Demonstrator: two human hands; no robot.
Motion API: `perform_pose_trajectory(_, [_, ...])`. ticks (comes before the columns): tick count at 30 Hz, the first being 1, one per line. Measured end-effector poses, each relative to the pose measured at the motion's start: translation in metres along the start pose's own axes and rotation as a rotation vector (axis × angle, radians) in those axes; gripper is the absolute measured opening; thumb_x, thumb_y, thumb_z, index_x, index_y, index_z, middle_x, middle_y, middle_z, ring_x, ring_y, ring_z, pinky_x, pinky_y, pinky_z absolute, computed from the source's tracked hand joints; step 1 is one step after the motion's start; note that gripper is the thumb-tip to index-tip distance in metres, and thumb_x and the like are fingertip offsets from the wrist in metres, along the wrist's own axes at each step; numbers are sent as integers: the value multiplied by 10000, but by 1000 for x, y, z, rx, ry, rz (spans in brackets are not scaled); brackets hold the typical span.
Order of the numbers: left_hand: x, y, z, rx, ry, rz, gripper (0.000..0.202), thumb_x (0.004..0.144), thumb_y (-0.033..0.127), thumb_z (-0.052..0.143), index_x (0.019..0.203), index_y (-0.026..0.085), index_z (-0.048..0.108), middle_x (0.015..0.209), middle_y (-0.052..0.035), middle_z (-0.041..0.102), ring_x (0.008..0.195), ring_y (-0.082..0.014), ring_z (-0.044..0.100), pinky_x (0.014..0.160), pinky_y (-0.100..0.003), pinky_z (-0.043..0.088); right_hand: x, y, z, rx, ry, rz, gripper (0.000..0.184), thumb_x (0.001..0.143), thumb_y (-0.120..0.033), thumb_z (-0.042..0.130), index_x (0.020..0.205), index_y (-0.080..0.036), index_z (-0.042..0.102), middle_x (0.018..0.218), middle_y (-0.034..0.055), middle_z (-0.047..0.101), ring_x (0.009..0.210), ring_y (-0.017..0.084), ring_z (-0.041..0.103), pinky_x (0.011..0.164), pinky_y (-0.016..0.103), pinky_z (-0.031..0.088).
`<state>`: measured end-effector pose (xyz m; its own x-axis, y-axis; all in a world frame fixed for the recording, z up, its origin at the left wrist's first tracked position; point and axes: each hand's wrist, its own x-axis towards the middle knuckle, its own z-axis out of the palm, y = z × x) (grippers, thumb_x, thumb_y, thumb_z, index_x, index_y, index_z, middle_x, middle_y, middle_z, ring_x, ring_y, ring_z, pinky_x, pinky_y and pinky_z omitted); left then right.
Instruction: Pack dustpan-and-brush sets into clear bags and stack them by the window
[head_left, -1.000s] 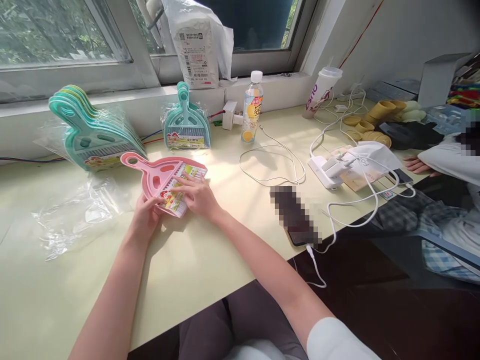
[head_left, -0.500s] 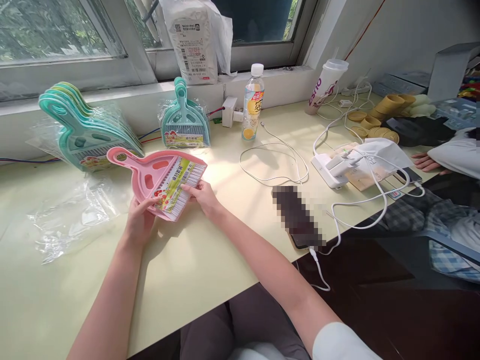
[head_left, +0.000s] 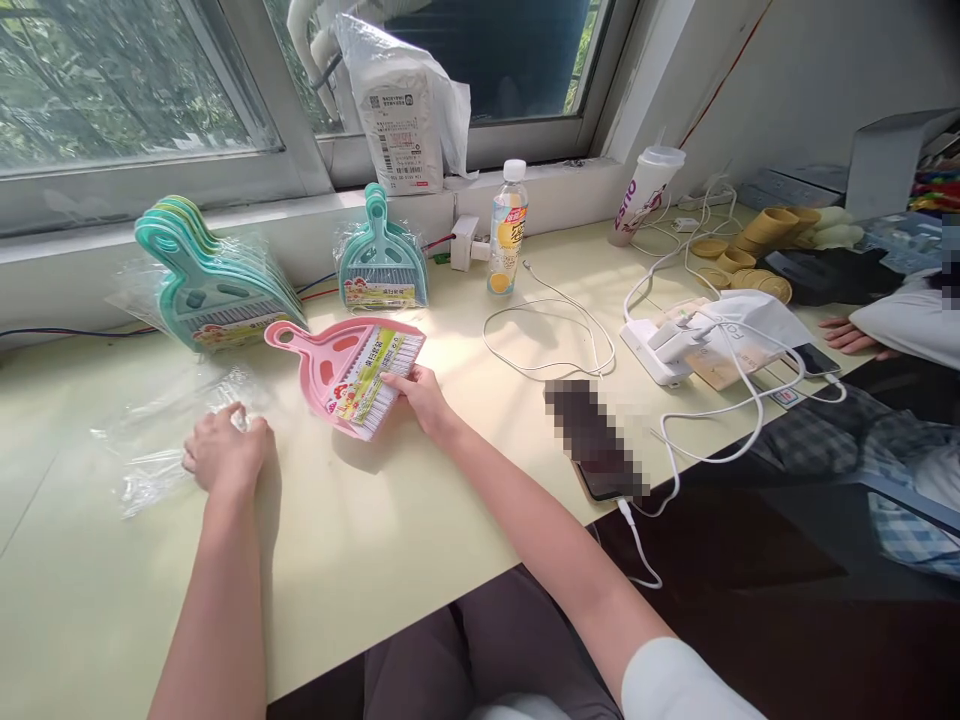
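My right hand [head_left: 421, 398] grips a pink dustpan [head_left: 326, 365] by its wide edge, thumb on top. A small brush with white-grey bristles and a printed label [head_left: 369, 378] lies nested in the pan, whose looped handle points to the far left. The pan is tilted just above the table. Left of it, my left hand [head_left: 229, 445] is over a crumpled clear plastic bag [head_left: 161, 470], its fingers curled and closed on the film. Part of the bag is hidden under that hand.
Several wrapped green dustpan sets [head_left: 217, 285] lean by the window, with a smaller teal stack [head_left: 382, 255] beside them. A drink bottle [head_left: 508, 235], a phone [head_left: 600, 445], a power strip [head_left: 656, 350], cables and a cup [head_left: 645, 195] are rightward. A co-worker's hand [head_left: 855, 335] rests far right.
My left hand has let go of the pink dustpan and moved left and down onto the plastic bag. My right hand still holds the dustpan. The camera view has shifted slightly.
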<state>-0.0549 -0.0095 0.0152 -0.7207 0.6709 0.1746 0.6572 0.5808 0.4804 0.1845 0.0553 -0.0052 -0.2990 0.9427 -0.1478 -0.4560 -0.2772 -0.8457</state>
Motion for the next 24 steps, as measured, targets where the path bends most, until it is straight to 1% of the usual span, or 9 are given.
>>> perform_pose_trajectory(2, [0, -3, 6, -20, -76, 101, 400, 774, 231, 597, 1165, 184, 662, 1419, -175, 511, 1319, -414, 442, 1084, -611, 318, 1, 1, 0, -8, 3, 3, 287, 678, -300, 832, 902, -182, 699, 974, 51, 761, 912, 214, 717, 875, 408, 603])
perform_pose_trajectory(4, [-4, -1, 12, -94, -96, 254, 377, 754, 137, 539, 1093, 199, 693, 1403, -130, 539, 1309, -369, 472, 1092, -570, 354, 2, 1, -1, -18, 1, 6, 284, 670, -286, 834, 898, -181, 703, 970, 50, 762, 916, 213, 717, 881, 408, 600])
perform_pose_trajectory(6, [-8, 4, 18, -168, -101, 360, 379, 728, 85, 497, 1026, 181, 711, 1354, -125, 580, 1294, -335, 503, 1107, -525, 372, 3, 1, -1, -33, 1, 14, 283, 659, -281, 840, 886, -180, 705, 958, 49, 763, 912, 214, 718, 881, 410, 599])
perform_pose_trajectory(8, [-11, 10, 22, -235, -73, 406, 363, 733, 92, 483, 1002, 164, 715, 1310, -141, 608, 1281, -321, 523, 1129, -501, 359, 3, 0, -1, -53, -8, 19, 291, 643, -290, 852, 869, -178, 705, 943, 51, 764, 902, 216, 720, 876, 416, 600])
perform_pose_trajectory(12, [-13, 17, 23, -450, -28, 390, 364, 755, 147, 503, 1051, 198, 709, 1229, -117, 656, 1272, -294, 538, 1158, -472, 329, 0, 1, -1, -83, -44, 16, 297, 626, -288, 857, 851, -171, 702, 931, 57, 764, 873, 218, 720, 844, 413, 606])
perform_pose_trajectory(15, [-12, 15, 18, -561, -37, 353, 429, 711, 88, 489, 1048, 227, 716, 1210, -94, 669, 1269, -289, 537, 1158, -482, 320, -2, 2, 1, -107, -30, 13, 256, 650, -257, 821, 861, -173, 702, 940, 57, 764, 847, 214, 720, 797, 393, 612])
perform_pose_trajectory(19, [-11, 9, 13, -653, -2, 270, 502, 641, 14, 493, 1033, 219, 730, 1189, -90, 679, 1280, -294, 525, 1168, -474, 303, -6, 3, 2, -148, -23, -3, 215, 675, -239, 775, 865, -169, 702, 951, 69, 763, 838, 222, 725, 762, 377, 607])
perform_pose_trajectory(22, [-12, 6, 11, -780, 73, 253, 534, 642, -6, 485, 1055, 219, 737, 1155, -86, 692, 1238, -287, 562, 1151, -455, 337, -10, 2, 4, -167, -49, -1, 222, 665, -241, 773, 863, -165, 705, 958, 77, 764, 838, 226, 727, 753, 368, 601])
perform_pose_trajectory(24, [-13, 6, 10, -796, 148, 275, 556, 681, -4, 464, 1112, 228, 727, 1157, -81, 691, 1207, -271, 585, 1129, -449, 367, -12, 0, 5, -181, -78, 14, 241, 653, -244, 779, 869, -162, 709, 951, 79, 765, 838, 223, 726, 751, 357, 598])
